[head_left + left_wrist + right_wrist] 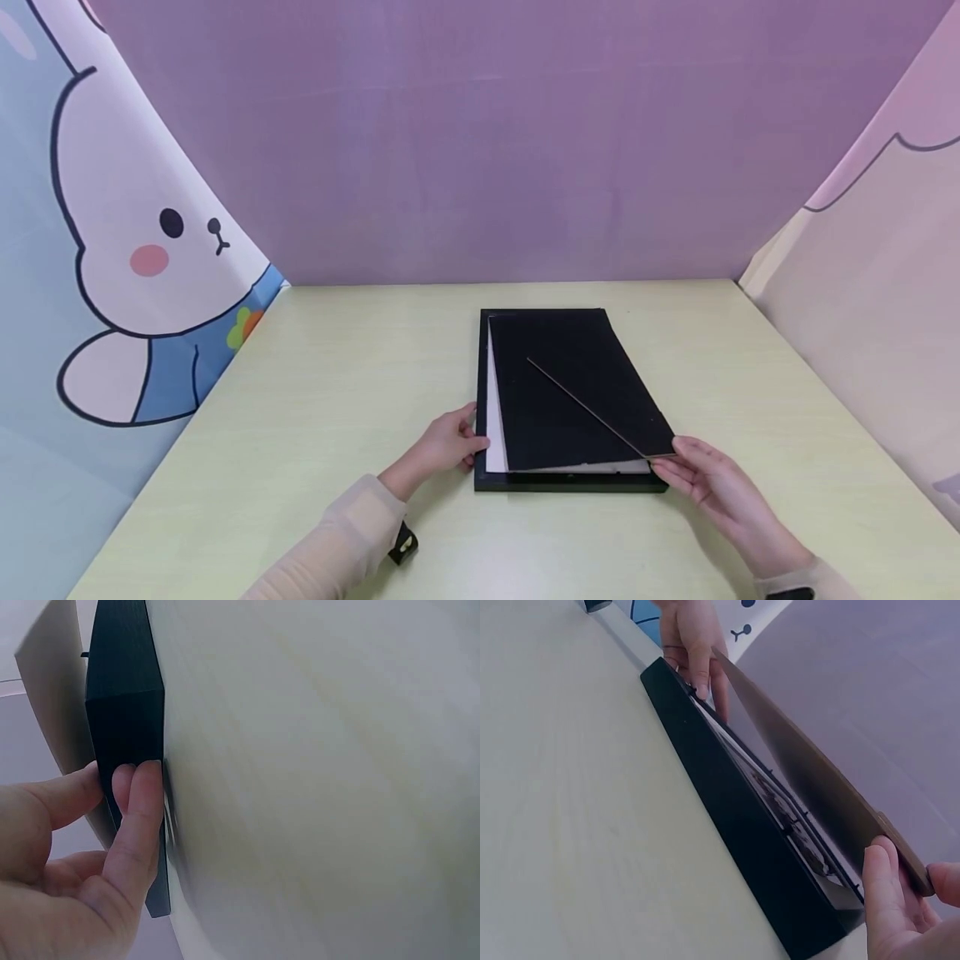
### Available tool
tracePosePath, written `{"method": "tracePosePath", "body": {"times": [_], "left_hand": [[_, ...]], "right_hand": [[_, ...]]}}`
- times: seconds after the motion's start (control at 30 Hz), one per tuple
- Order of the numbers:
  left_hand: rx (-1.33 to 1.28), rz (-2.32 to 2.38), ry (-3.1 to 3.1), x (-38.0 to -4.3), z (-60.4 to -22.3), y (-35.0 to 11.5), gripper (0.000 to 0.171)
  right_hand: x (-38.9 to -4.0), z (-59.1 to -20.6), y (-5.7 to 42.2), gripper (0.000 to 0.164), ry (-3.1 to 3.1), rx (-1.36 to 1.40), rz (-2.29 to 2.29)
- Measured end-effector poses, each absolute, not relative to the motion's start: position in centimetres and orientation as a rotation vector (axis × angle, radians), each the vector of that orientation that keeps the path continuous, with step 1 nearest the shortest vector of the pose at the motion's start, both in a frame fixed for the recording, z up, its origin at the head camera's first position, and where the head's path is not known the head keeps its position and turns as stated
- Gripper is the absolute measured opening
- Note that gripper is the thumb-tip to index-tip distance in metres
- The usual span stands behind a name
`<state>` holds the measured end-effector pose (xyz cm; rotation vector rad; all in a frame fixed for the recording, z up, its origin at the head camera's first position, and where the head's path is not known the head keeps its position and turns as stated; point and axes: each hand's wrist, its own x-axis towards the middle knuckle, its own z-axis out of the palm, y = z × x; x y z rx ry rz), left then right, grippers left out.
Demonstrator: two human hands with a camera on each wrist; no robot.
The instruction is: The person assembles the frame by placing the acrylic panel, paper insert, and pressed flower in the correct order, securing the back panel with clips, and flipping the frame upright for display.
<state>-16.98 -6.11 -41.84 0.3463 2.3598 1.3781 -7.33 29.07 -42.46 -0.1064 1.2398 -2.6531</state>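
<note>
A black picture frame (570, 482) lies back side up on the table. My left hand (448, 442) grips its near left edge, thumb over the rim and fingers against the outer side (126, 731). My right hand (716, 492) pinches the near right corner of the black backing board (528, 417), which is tilted up out of the frame in the right wrist view. A thin stand edge (587, 408) runs slantwise across the board. White sheet (494, 454) shows under the board along the left and near sides. Small dark tabs (787, 829) line the frame's inner edge.
The pale wooden table (337, 358) extends around the frame. A purple backdrop (480, 150) rises behind it, with a rabbit-print panel (135, 317) at left and a pale panel (877, 317) at right. A small black object (403, 546) is at the left wrist.
</note>
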Motion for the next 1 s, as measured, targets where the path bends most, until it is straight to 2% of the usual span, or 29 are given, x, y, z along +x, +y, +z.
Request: {"method": "tracePosePath", "body": {"times": [1.0], "left_hand": [[0.385, 1.401, 2.341, -17.0, -41.9, -6.2, 0.067]], "right_hand": [[-7.5, -42.5, 27.2, 0.014, 1.319, 0.0, -2.585]]}}
